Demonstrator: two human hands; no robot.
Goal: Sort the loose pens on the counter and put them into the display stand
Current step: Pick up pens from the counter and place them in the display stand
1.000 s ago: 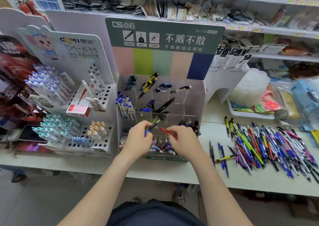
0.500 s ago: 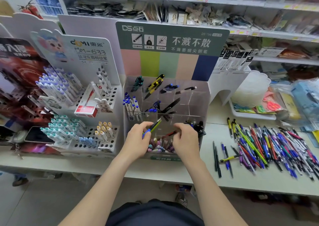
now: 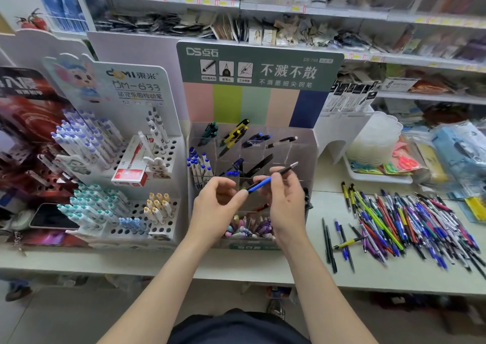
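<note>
The right grip (image 3: 284, 204) pinches a blue-and-black pen (image 3: 260, 184) at mid-barrel, fingers curled round it. The pen is tilted, its metal tip up and to the right. The left grip (image 3: 215, 207) is loosely curled, thumb tip at the pen's blue end; whether it pinches there I cannot tell. Both hover over the front compartments of the clear display stand (image 3: 302, 154). The loose pens (image 3: 407, 225) lie heaped on the table (image 3: 236, 264), well to the right.

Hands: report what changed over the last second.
The blue-and-black pen passed from the left hand to the right hand, which pinches it in front of the display stand. The red pen left the right hand and now lies in the stand. The loose pens on the counter stayed.
</note>
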